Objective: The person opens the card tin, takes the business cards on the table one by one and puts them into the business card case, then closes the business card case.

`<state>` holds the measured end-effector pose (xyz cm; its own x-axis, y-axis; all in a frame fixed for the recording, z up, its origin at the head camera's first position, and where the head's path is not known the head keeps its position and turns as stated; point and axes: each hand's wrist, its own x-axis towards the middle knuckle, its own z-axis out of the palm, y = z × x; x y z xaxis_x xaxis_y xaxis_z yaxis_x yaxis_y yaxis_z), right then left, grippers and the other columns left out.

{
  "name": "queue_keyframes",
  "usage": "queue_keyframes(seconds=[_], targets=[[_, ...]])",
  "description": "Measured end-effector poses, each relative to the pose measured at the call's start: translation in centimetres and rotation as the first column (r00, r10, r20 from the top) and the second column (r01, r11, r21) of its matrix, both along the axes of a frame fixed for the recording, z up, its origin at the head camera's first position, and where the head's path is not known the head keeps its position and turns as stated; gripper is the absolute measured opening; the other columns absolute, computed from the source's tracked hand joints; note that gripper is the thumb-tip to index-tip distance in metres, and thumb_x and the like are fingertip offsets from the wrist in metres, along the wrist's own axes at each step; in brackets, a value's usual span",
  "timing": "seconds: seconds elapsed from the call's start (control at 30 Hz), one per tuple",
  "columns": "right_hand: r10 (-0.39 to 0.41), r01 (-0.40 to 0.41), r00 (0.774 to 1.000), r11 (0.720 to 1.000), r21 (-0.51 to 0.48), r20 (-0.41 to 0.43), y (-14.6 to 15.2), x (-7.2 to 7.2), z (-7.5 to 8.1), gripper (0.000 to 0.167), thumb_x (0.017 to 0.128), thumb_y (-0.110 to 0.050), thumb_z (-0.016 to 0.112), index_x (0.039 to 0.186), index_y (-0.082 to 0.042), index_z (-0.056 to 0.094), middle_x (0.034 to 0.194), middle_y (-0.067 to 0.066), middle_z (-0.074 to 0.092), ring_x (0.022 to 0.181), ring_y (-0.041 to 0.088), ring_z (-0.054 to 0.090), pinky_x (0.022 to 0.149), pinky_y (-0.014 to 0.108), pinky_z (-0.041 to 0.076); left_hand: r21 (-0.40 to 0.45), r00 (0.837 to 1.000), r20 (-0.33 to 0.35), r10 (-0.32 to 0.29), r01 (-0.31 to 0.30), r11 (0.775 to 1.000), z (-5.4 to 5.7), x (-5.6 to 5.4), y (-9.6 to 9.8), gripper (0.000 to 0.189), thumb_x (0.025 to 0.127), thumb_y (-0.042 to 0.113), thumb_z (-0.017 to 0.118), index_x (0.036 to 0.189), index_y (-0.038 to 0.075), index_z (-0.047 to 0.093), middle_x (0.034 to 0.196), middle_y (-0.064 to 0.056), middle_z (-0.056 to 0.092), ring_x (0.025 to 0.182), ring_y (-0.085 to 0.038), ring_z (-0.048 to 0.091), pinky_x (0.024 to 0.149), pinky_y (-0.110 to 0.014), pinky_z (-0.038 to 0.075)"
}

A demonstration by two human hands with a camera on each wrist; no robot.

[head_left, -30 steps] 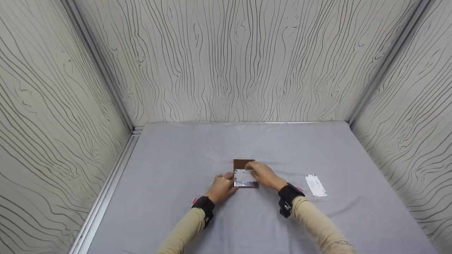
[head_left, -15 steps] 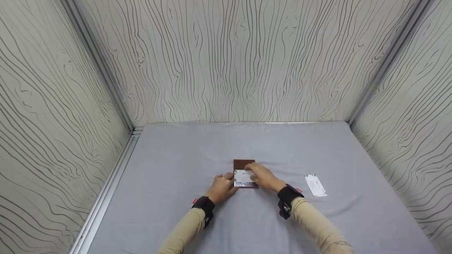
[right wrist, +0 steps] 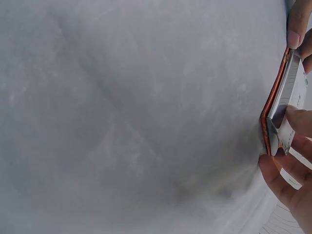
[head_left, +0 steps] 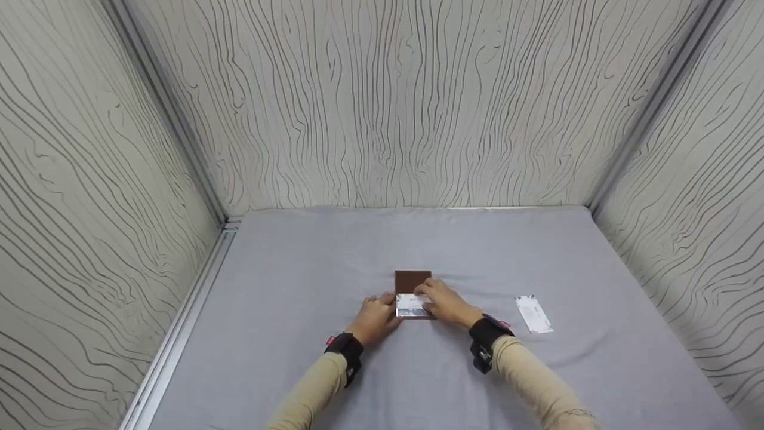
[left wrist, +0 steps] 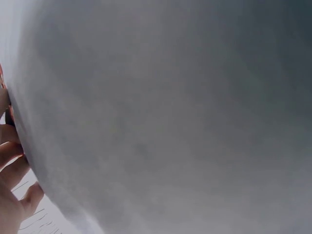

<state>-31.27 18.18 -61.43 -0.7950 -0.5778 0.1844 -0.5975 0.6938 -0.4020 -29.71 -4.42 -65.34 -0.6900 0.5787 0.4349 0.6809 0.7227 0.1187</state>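
A brown card case [head_left: 412,281] lies unfolded on the table, its shiny metal half [right wrist: 288,83] towards me. My left hand [head_left: 373,319] grips its left edge, thumb at the near corner. A white business card [head_left: 408,300] with leaf prints at its corners lies over the metal half. My right hand [head_left: 449,303] pinches this card by its right side, thumb on its face in the right wrist view, with a finger by the case's edge. Only the left hand's fingers [left wrist: 14,168] show at the border of the left wrist view.
A second white card [head_left: 534,313] lies flat to the right, beyond the right hand. Grey cloth [head_left: 310,251] covers the table. Wood-patterned panels [head_left: 382,119] enclose it at the back and sides, and a metal rail [head_left: 179,334] runs along the left edge.
My right hand has slid the card a little towards me over the metal half, so more of the brown far half shows. My left hand stays where it was.
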Motion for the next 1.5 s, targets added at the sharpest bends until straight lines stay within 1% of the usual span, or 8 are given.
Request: queue_keyframes(seconds=[0.1,0.27,0.43,0.77,1.0,1.2,1.33,1.5], targets=[[0.01,-0.01,1.0,1.0,0.01,-0.021,0.1,0.0,-0.1,0.028,0.084,0.007,0.066,0.111,0.003,0.065,0.105,0.015,0.055,0.105,0.037,0.053,0.093,0.052,0.044,0.017,1.0,-0.004,-0.005,0.005,1.0,0.1,0.1,0.1,0.024,0.09,0.026,0.072,0.103,0.006,0.075,0.109,-0.009,0.065,0.089,-0.028,0.067,0.077,-0.046,0.049],[0.02,-0.019,0.999,0.999,0.027,-0.041,0.1,0.1,-0.1,0.027,0.084,0.007,0.066,0.111,0.003,0.068,0.102,0.013,0.053,0.099,0.035,0.053,0.088,0.05,0.045,0.016,1.0,0.024,0.003,-0.004,1.0,0.2,0.2,0.1,0.024,0.091,0.025,0.071,0.106,0.007,0.074,0.111,-0.009,0.064,0.091,-0.028,0.066,0.078,-0.045,0.048],[0.015,-0.014,1.0,0.999,0.04,-0.026,0.1,0.2,0.0,0.026,0.087,0.003,0.065,0.113,0.002,0.069,0.105,0.014,0.054,0.102,0.034,0.052,0.09,0.05,0.044,0.005,1.0,0.019,0.004,-0.004,1.0,0.3,0.2,0.1,0.023,0.091,0.024,0.071,0.106,0.008,0.074,0.11,-0.008,0.064,0.09,-0.028,0.066,0.077,-0.044,0.048],[0.011,-0.01,1.0,0.998,0.055,-0.022,0.7,0.4,0.1,0.03,0.088,0.001,0.066,0.117,0.002,0.068,0.106,0.016,0.055,0.103,0.036,0.051,0.09,0.051,0.043,0.005,0.999,0.033,0.004,-0.004,1.0,0.4,0.3,0.1,0.025,0.091,0.025,0.071,0.109,0.007,0.072,0.109,-0.009,0.063,0.089,-0.028,0.066,0.077,-0.044,0.048],[0.026,-0.025,0.999,0.999,0.036,-0.025,1.7,0.5,0.3,0.028,0.086,0.0,0.068,0.114,0.0,0.066,0.108,0.014,0.056,0.102,0.034,0.054,0.089,0.05,0.044,0.021,0.998,0.057,-0.003,0.002,1.0,0.4,0.2,0.0,0.026,0.091,0.025,0.071,0.11,0.008,0.072,0.11,-0.009,0.063,0.092,-0.028,0.066,0.081,-0.046,0.048],[0.055,-0.054,0.997,0.998,0.009,-0.056,2.7,0.6,0.6,0.025,0.087,0.002,0.068,0.112,0.003,0.064,0.107,0.018,0.059,0.099,0.035,0.058,0.088,0.05,0.046,0.011,1.0,0.022,0.001,-0.001,1.0,0.1,0.1,0.0,0.025,0.09,0.026,0.071,0.108,0.008,0.072,0.111,-0.009,0.064,0.093,-0.028,0.066,0.084,-0.045,0.048],[0.029,-0.029,0.999,1.0,0.008,-0.038,3.4,0.7,0.6,0.023,0.089,0.001,0.066,0.112,0.003,0.064,0.107,0.02,0.059,0.099,0.037,0.058,0.089,0.052,0.046,-0.001,1.0,0.021,-0.006,0.006,1.0,0.0,0.1,-0.1,0.028,0.09,0.027,0.072,0.11,0.008,0.073,0.113,-0.009,0.064,0.094,-0.028,0.066,0.083,-0.046,0.048],[-0.015,0.015,1.0,1.0,0.027,-0.01,4.4,0.8,0.7,0.024,0.089,0.0,0.065,0.113,0.003,0.064,0.104,0.019,0.058,0.097,0.037,0.056,0.088,0.053,0.045,0.0,1.0,-0.008,-0.016,0.016,1.0,-0.1,0.0,-0.1,0.027,0.089,0.027,0.072,0.108,0.008,0.073,0.111,-0.009,0.063,0.091,-0.028,0.065,0.08,-0.045,0.049]])
